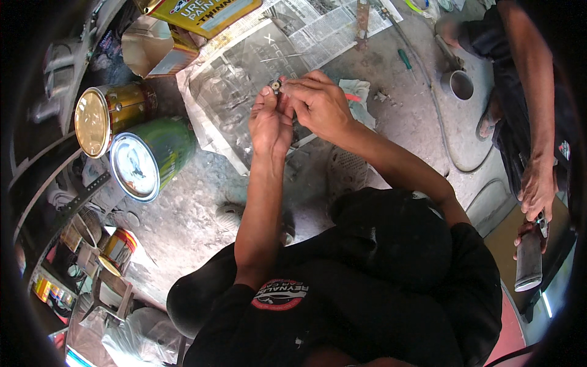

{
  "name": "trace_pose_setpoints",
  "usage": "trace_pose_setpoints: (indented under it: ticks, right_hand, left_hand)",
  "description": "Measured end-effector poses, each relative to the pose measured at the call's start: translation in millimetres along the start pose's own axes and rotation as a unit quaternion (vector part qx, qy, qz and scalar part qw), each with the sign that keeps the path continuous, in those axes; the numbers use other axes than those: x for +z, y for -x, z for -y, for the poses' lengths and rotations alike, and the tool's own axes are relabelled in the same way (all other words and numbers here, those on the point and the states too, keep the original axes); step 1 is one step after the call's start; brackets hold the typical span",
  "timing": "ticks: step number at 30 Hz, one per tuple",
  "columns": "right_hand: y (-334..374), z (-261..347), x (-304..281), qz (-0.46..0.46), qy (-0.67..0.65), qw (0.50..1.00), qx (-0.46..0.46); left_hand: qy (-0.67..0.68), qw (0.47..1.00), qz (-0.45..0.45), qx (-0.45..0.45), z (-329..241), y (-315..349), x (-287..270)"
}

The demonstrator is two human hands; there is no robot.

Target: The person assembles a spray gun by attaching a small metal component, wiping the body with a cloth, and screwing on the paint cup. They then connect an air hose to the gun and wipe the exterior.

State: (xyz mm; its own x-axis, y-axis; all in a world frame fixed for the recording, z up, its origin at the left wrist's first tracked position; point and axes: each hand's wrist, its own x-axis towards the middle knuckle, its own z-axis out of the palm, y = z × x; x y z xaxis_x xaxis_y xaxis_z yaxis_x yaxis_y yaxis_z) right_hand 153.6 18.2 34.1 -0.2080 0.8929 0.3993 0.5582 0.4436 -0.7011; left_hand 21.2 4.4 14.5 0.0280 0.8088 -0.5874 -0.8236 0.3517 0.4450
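Note:
Ahead of me, above the newspaper, my left hand point(269, 125) grips a small round metal part point(276, 86) between thumb and fingers. The part has a brass-coloured face with a dark centre; its exact kind is too small to make out. From the right, my right hand point(321, 104) reaches to the same part, its thumb and fingertips pinched together against it. Beneath both hands lies spread newspaper point(333, 37) with a clear plastic sheet point(229, 79). A thin metal rod point(282, 58) rests on it just beyond the part.
Two round paint cans point(93, 122) point(137, 166) lie at left, near a yellow-green rectangular tin point(205, 15). Right of the paper are a green-handled screwdriver point(404, 59), a hose point(449, 150) and a grey cup point(458, 85). At far right, another person's hands point(537, 189) hold a sanding tool point(529, 263).

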Motion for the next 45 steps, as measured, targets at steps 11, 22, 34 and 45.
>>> trace_pose_setpoints:
  ticks: [11,22,34,45]
  right_hand:
    - [-7,-3,1,-0.020,-0.017,1.000,0.006]
    - [-7,-3,1,-0.008,-0.014,1.000,0.007]
    - [-1,0,-2,0.002,-0.021,1.000,0.008]
    - [-6,1,-4,0.020,-0.020,0.999,0.040]
  left_hand:
    - [-0.011,1.000,-0.011,-0.007,-2,0,-7]
    - [-0.013,1.000,0.000,0.003,1,1,-8]
    - [-0.017,1.000,-0.019,-0.013,-1,4,-4]
    - [-0.010,1.000,0.000,-0.011,1,1,-12]
